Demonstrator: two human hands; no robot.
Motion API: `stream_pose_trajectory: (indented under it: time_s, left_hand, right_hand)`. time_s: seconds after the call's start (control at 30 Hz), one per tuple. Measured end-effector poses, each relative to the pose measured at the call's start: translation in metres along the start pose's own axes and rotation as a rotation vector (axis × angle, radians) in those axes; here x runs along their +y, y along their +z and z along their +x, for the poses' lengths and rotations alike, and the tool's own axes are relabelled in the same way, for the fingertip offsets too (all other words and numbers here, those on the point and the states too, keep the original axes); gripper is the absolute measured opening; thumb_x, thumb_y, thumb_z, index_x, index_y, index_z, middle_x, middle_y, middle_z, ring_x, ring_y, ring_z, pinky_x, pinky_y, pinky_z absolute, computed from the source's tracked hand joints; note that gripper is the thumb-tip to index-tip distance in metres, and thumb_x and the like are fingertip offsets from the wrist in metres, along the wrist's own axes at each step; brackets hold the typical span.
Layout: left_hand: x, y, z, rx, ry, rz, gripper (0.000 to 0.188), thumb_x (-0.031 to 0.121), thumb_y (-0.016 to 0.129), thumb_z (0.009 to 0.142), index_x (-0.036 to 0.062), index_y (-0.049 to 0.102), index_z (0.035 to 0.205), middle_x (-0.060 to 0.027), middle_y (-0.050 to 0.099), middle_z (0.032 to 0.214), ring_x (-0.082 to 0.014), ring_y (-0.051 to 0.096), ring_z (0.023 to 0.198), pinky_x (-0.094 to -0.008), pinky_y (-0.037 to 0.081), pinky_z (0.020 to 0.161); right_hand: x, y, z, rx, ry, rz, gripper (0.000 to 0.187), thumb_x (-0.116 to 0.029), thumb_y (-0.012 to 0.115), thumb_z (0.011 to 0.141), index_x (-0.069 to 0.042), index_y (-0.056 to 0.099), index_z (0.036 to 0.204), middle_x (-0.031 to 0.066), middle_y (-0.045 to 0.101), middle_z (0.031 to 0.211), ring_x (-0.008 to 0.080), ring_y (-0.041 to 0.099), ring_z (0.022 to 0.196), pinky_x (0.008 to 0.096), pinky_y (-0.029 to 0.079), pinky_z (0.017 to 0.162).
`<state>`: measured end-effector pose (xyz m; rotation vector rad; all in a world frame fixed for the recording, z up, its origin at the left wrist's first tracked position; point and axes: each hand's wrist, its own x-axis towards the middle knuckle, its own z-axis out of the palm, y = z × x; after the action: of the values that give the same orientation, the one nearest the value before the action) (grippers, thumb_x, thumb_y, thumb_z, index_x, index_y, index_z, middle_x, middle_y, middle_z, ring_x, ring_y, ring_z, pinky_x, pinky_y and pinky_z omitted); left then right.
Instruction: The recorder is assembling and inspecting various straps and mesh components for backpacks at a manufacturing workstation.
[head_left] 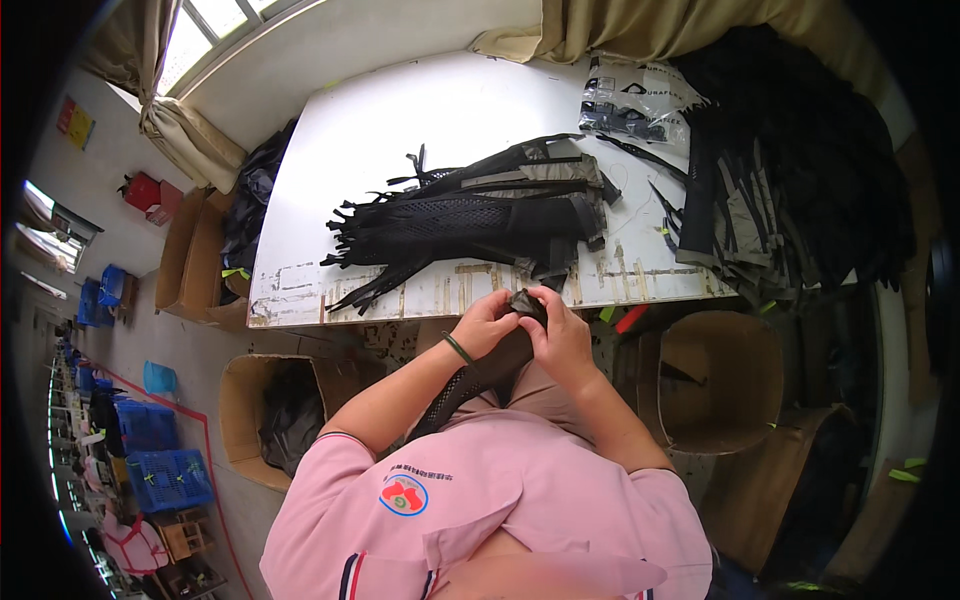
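Note:
Both hands meet at the near edge of the white table, pinching one end of a dark mesh strap (pixel 523 303) with a grey-brown patch on it. My left hand (pixel 486 324) grips it from the left, fingers closed. From the other side my right hand (pixel 557 333) presses it between thumb and fingers. The rest of the mesh piece hangs down over my lap. Just beyond my hands, a pile of black mesh straps (pixel 470 222) with grey ends lies across the table.
The white table (pixel 400 110) carries a clear plastic bag (pixel 632 100) of dark parts, scissors (pixel 668 212) and a large black fabric heap (pixel 800 150) at right. Cardboard boxes stand below: one (pixel 245 400) at left with dark material, another (pixel 720 375) at right.

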<state>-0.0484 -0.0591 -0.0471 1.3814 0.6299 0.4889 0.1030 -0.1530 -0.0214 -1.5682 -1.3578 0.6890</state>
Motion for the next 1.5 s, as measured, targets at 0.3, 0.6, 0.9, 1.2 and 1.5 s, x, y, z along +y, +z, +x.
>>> stream_pose_trajectory:
  time_s: [0.3,0.6,0.9,1.2,1.5]
  left_hand:
    - [-0.020,0.015,-0.003,0.133,-0.108,-0.068,0.017,0.011,0.071,0.083,0.0069,0.054,0.082,0.0034,0.056,0.077,-0.0034,0.048,0.069,-0.0194,0.043,0.063]
    - [-0.003,0.033,-0.025,0.148,0.194,0.356,0.025,0.009,0.075,0.077,0.0041,0.050,0.075,-0.0033,0.051,0.068,-0.0137,0.048,0.060,-0.0270,0.040,0.055]
    - [0.017,0.038,-0.032,0.059,0.254,0.586,0.021,0.010,0.069,0.081,0.0036,0.049,0.083,-0.0096,0.053,0.075,-0.0207,0.054,0.066,-0.0313,0.043,0.059]
    - [0.010,0.013,-0.024,-0.103,-0.123,-0.420,0.012,0.006,0.061,0.090,0.0036,0.060,0.101,0.0002,0.062,0.093,-0.0082,0.058,0.086,-0.0228,0.048,0.080]
    - [-0.004,0.008,-0.022,0.019,-0.099,-0.533,0.013,0.001,0.054,0.091,0.0037,0.061,0.102,-0.0020,0.063,0.093,-0.0090,0.059,0.083,-0.0226,0.049,0.078]
  right_hand:
    - [0.011,-0.008,-0.007,0.110,-0.301,-0.565,0.038,-0.007,0.060,0.081,-0.006,0.050,0.118,0.0089,0.061,0.084,0.0276,0.061,0.078,0.0371,0.045,0.069]
    - [0.011,-0.025,0.014,0.009,-0.329,-0.496,0.015,-0.016,0.063,0.082,-0.007,0.055,0.074,0.0128,0.061,0.072,0.0319,0.058,0.063,0.0400,0.047,0.056]
    - [0.042,0.004,-0.010,-0.075,0.486,0.683,0.022,-0.016,0.057,0.087,-0.008,0.054,0.067,-0.0051,0.048,0.066,0.0036,0.041,0.061,0.0232,0.034,0.054]
    - [0.023,-0.026,-0.025,-0.539,0.532,1.088,0.012,-0.013,0.057,0.093,-0.005,0.060,0.103,0.0040,0.062,0.098,0.0111,0.059,0.090,0.0257,0.047,0.082]
    - [0.023,-0.016,-0.032,-0.442,0.639,1.239,0.015,-0.015,0.061,0.092,-0.006,0.057,0.104,0.0026,0.061,0.091,0.0123,0.058,0.081,0.0289,0.049,0.075]
